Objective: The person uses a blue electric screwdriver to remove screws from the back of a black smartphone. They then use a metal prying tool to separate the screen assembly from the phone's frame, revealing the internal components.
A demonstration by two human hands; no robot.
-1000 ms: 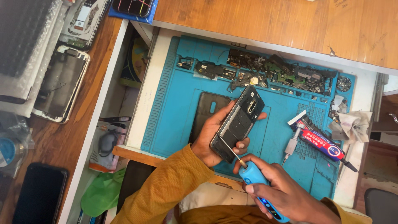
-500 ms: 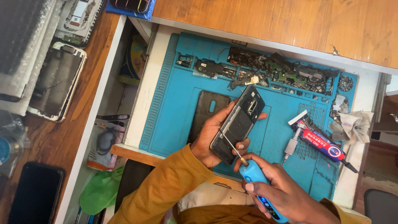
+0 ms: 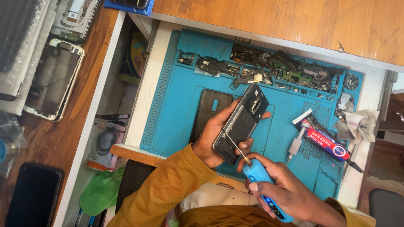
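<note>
Over the blue repair mat (image 3: 176, 109), left hand (image 3: 212, 138) grips an opened phone (image 3: 242, 122), fingers wrapped around its edges; long axis diagonal, camera end pointing up-right. Right hand (image 3: 282, 189) fingers closed around a blue electric screwdriver (image 3: 261, 185), bit touching the phone's lower half. Glue tube (image 3: 326, 143) lies right.

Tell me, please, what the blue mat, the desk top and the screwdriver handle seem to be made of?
The blue mat looks like matte silicone or rubber: moulded ridges and compartments, no glare. The desk top appears to be varnished wood, with visible grain and a soft sheen. The screwdriver handle in the right hand seems smooth blue plastic, though painted metal is possible; its thin shaft looks like bare metal.
</note>
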